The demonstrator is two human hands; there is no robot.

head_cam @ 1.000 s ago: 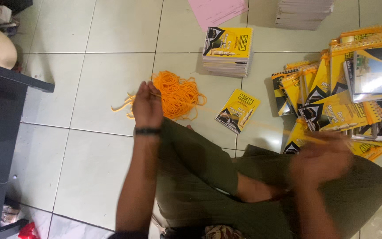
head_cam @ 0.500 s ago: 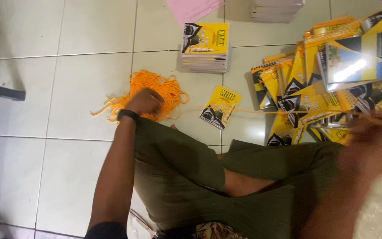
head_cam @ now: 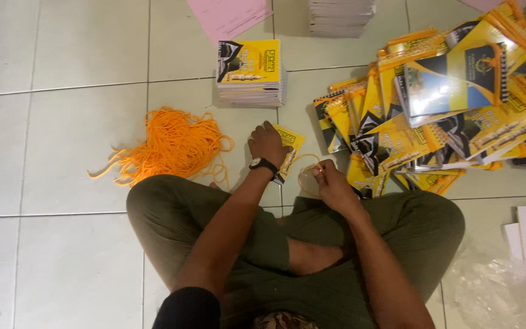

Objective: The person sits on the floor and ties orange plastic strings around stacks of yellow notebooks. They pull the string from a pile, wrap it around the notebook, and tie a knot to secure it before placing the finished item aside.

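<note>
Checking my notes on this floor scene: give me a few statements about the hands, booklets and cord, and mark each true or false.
1. The left hand rests on a small yellow booklet on the floor. True.
2. The right hand holds a loop of cord. True.
3. The orange cord bundle lies on the booklet stack. False: it lies on the tiles, apart from the stack.
4. The pink sheets lie in the person's lap. False: they lie on the floor beyond the stack.

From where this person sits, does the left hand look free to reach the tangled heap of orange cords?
Probably yes: the left hand rests on a small yellow booklet, and only bare tiled floor lies between it and the tangled heap of orange cords.
</note>
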